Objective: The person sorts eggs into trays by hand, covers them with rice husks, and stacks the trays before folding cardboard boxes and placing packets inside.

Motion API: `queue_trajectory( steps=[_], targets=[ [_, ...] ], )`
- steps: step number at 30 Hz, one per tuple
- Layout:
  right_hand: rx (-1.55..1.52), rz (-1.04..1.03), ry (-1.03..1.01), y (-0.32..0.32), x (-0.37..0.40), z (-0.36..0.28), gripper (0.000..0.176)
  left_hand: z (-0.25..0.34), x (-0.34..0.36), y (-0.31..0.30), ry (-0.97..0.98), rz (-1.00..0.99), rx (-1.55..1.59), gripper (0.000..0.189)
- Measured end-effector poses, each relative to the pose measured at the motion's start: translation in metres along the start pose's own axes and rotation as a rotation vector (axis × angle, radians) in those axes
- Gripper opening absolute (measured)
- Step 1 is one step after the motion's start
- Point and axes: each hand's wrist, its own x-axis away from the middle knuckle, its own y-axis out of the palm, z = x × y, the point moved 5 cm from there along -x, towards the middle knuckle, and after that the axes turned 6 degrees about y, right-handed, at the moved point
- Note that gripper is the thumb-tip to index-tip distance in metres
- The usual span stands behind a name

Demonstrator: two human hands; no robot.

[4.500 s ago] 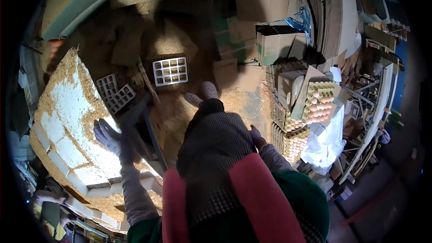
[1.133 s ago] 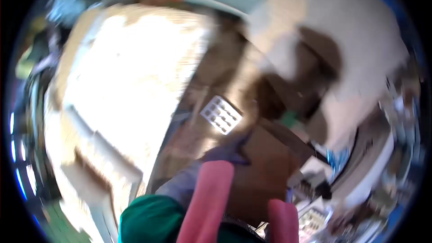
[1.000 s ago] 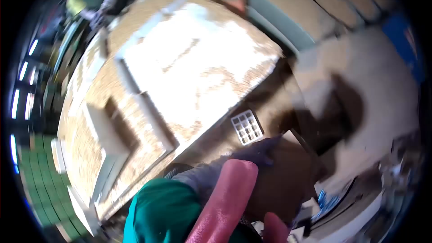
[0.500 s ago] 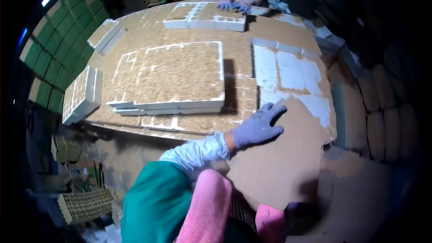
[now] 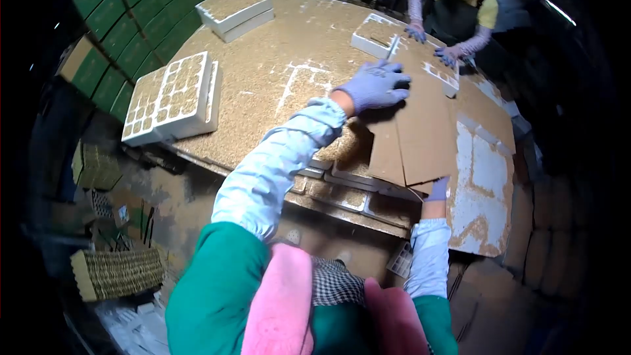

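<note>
A brown cardboard sheet [image 5: 426, 125] with a fold line lies tilted over the tray stack in front of me. My left hand [image 5: 373, 89], in a lavender glove, is at its upper left edge with fingers stretched out. My right hand [image 5: 439, 189], also gloved, grips the lower right corner; its fingers are mostly hidden behind the board. Under and left of the sheet are white foam trays [image 5: 345, 181] packed with brown, coarse, grain-like material [image 5: 263, 115].
Filled foam trays stand at the left edge [image 5: 169, 100] and far left [image 5: 235, 12]. Across the table a co-worker [image 5: 453, 16] has both gloved hands at another tray [image 5: 376, 34]. A bare white foam panel [image 5: 483, 181] lies right. Green cartons [image 5: 158, 26] are stacked left.
The cardboard has moved up and left over the trays. My left hand has gone farther forward, and my right hand has come into view at the lower corner. The view has shifted left.
</note>
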Motion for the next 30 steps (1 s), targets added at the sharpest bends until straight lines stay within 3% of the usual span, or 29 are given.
queue_trajectory(
  steps=[1, 4, 6, 9, 12, 13, 16, 20, 21, 22, 25, 30],
  targets=[
    [-0.014, 0.011, -0.004, 0.007, -0.008, 0.003, 0.037, -0.008, 0.021, 0.002, -0.04, 0.042, -0.041, 0.04],
    [-0.025, 0.035, -0.016, 0.022, -0.019, 0.01, 0.038, -0.039, 0.063, 0.037, -0.17, -0.249, 0.012, 0.049],
    [-0.014, 0.043, -0.013, 0.028, -0.024, 0.011, 0.038, -0.045, 0.083, 0.051, -0.258, -0.15, 0.262, 0.056],
    [0.009, 0.039, 0.005, 0.033, -0.034, 0.012, 0.038, -0.049, 0.087, 0.054, -0.326, 0.019, 0.24, 0.056],
    [0.045, 0.014, 0.057, 0.042, -0.053, 0.02, 0.043, -0.06, 0.074, 0.036, -0.424, 0.115, 0.419, 0.057],
    [0.07, 0.011, 0.081, 0.045, -0.058, 0.027, 0.049, -0.064, 0.067, 0.032, -0.388, 0.114, 0.415, 0.058],
    [0.014, -0.027, 0.055, 0.066, -0.073, 0.044, 0.043, -0.085, 0.045, 0.009, -0.322, 0.157, 0.35, 0.06],
    [0.031, -0.057, 0.1, 0.102, -0.126, 0.066, 0.042, -0.124, 0.033, -0.035, -0.275, 0.302, 0.62, 0.058],
    [0.048, -0.071, 0.108, 0.115, -0.143, 0.071, 0.042, -0.137, 0.033, -0.042, -0.219, 0.318, 0.569, 0.056],
    [0.06, -0.078, 0.117, 0.127, -0.163, 0.075, 0.041, -0.151, 0.038, -0.049, -0.167, 0.33, 0.512, 0.055],
    [0.112, -0.076, 0.147, 0.163, -0.219, 0.086, 0.04, -0.171, 0.074, -0.091, -0.319, 0.323, 0.477, 0.052],
    [0.21, 0.028, 0.114, 0.188, -0.285, 0.097, 0.039, -0.239, 0.187, -0.15, -0.348, 0.288, 0.445, 0.051]
  ],
)
